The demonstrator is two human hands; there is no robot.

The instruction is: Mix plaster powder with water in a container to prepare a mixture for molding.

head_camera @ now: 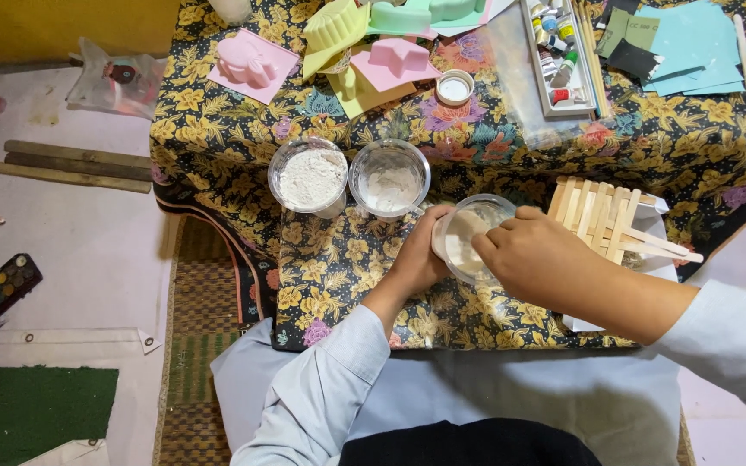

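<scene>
Down below me, the low table (218, 147) under its black cloth with yellow flowers fills most of the head view; I sit at its near edge with both forearms in pale blue sleeves reaching onto it; my left hand (420, 259) comes up from the lower middle and wraps the near-left side of a clear plastic cup (475, 235), fingers curled together against its wall; my right hand (535, 259) comes in from the right, knuckles up, fingertips bunched together at the cup's rim over the whitish mix inside; whether they pinch anything I cannot tell; the cup stands at the table's near middle. Just right of it lies a raft of flat wooden sticks (602, 216) on white paper; to its left stand two round clear tubs, one full of white powder (308, 175), the other (389, 179) with a thinner layer of the same. Further back lie blue paper sheets (692, 43), a tray of small paint tubes (554, 56), pink and yellow moulds (248, 60), and a small white lid (454, 88).
</scene>
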